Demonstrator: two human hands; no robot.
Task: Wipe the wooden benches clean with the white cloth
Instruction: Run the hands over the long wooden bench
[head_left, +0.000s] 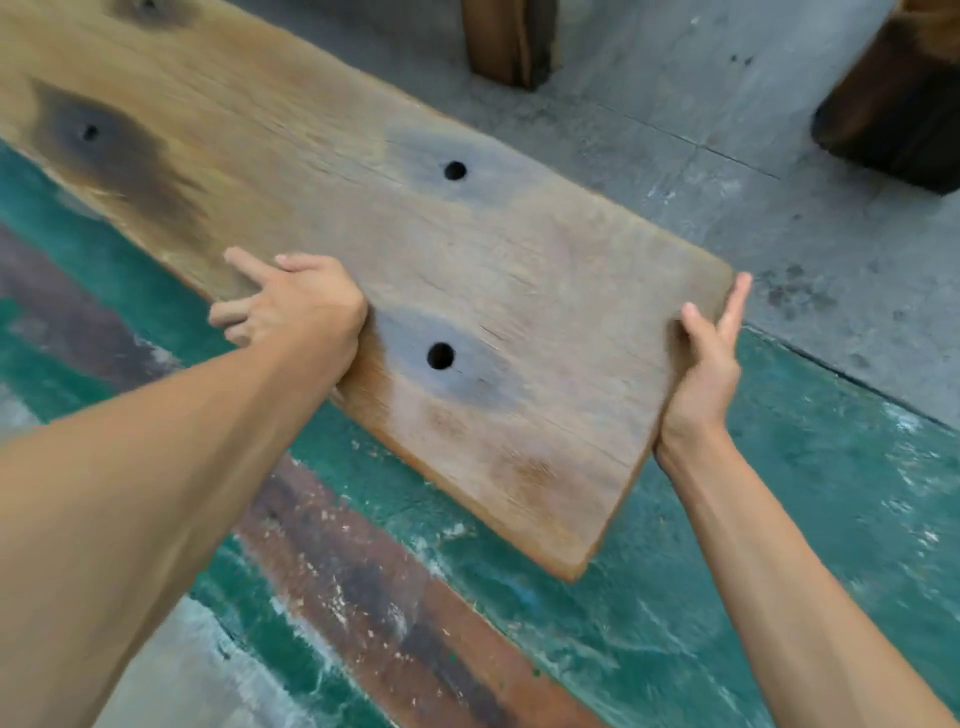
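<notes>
Bench plank (467, 270), the wooden seat board you are meant to be wiping, is lying right in front of you and slightly tilted, its long axis running from the near right corner away toward the upper left, out of the frame. You are gripping it at its near end with both hands. Your left hand (296, 301) is curling over the long near edge, fingers partly folded, index finger stretched out along the top face, thumb hidden under the board. Your right hand (709, 358) is clasping the short end, thumb pressing on the top surface, fingers extended and hooking round the end grain. Neither hand is holding any cloth; the white cloth is not showing anywhere in this view, so you cannot tell where it is lying. Two dark bolt holes (440, 356) are sitting between your hands, ringed with grey staining, and further stains are darkening the far stretch. Below the plank, the painted floor (779, 519) is showing green and brown bands, and concrete beyond. Your right hand is controlling the end and your left the side, so any shifting or setting down will probably be pivoting about the far, unseen end; by my judgement wiping is not yet beginning, and one hand will be needing to let go to fetch the cloth.
</notes>
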